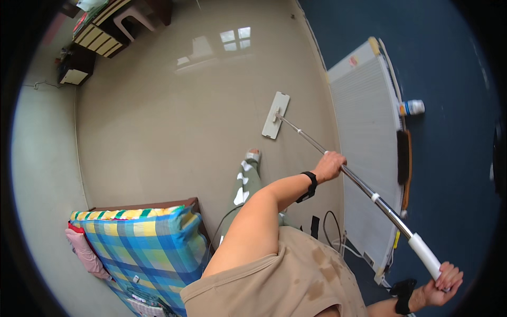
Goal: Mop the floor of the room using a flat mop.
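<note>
A flat mop with a white rectangular head [276,115] lies on the beige floor [158,130], its telescopic metal pole [360,182] slanting up towards the lower right. My left hand [331,166], with a black band at the wrist, is closed around the middle of the pole. At the pole's upper end my right hand [445,283] grips the white handle [425,253]. A second black band and device [404,293] sit on my right wrist. One slippered foot [253,154] stands just behind the mop head.
Along the blue wall [447,170] runs a white panel radiator [364,150], with a white bottle [412,107] and a brush [404,158] on top. A bed with a plaid cover [138,241] fills the lower left. Cables [330,226] hang near the radiator. A pink stool [132,20] stands by a desk [99,39].
</note>
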The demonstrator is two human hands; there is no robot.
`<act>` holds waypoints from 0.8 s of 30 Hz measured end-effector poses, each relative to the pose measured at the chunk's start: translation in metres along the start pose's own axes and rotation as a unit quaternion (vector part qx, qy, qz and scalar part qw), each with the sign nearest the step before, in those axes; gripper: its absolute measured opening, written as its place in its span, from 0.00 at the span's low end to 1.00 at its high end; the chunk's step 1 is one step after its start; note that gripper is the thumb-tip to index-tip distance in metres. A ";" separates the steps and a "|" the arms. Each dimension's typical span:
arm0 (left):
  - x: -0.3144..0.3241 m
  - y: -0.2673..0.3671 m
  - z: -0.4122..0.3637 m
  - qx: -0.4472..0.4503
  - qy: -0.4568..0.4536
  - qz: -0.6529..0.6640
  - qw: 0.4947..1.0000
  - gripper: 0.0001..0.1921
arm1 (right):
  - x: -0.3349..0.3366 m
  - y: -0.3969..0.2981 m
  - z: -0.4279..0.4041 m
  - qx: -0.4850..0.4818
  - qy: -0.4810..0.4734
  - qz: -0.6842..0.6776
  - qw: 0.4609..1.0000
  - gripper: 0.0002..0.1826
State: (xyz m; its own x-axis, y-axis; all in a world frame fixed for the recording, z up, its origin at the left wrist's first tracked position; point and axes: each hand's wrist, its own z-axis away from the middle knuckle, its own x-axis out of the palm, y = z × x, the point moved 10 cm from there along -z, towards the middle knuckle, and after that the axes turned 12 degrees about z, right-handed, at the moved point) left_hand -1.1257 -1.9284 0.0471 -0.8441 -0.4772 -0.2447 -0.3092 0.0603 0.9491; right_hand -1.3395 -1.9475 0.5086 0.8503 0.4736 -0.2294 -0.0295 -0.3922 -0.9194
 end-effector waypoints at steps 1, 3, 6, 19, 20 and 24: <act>0.033 0.015 0.017 0.009 -0.008 0.019 1.000 0.05 | -0.028 -0.007 0.022 0.005 0.014 0.010 1.000 0.17; 0.103 0.047 0.056 0.020 -0.060 0.043 0.997 0.06 | -0.081 -0.023 0.070 0.005 0.080 -0.026 0.996 0.16; 0.187 0.088 0.115 0.024 -0.152 0.077 0.985 0.08 | -0.134 -0.050 0.136 0.022 0.146 0.002 0.989 0.19; 0.083 0.088 0.182 -0.074 -0.074 -0.017 0.994 0.09 | -0.123 -0.044 0.131 -0.031 -0.086 -0.092 0.992 0.18; 0.057 0.078 0.191 -0.087 -0.046 -0.032 0.995 0.08 | -0.102 -0.034 0.120 -0.023 -0.095 -0.121 0.988 0.17; -0.054 0.028 0.245 -0.131 0.081 -0.069 0.986 0.07 | 0.023 0.003 0.088 -0.049 -0.239 -0.249 0.937 0.17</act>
State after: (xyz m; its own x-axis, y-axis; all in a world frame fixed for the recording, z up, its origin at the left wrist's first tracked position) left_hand -1.1965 -1.6865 0.0386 -0.7144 -0.5997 -0.3605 -0.2746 -0.2336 0.9328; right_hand -1.3663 -1.8686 0.4727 0.4134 0.9069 0.0814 0.3759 -0.0886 -0.9224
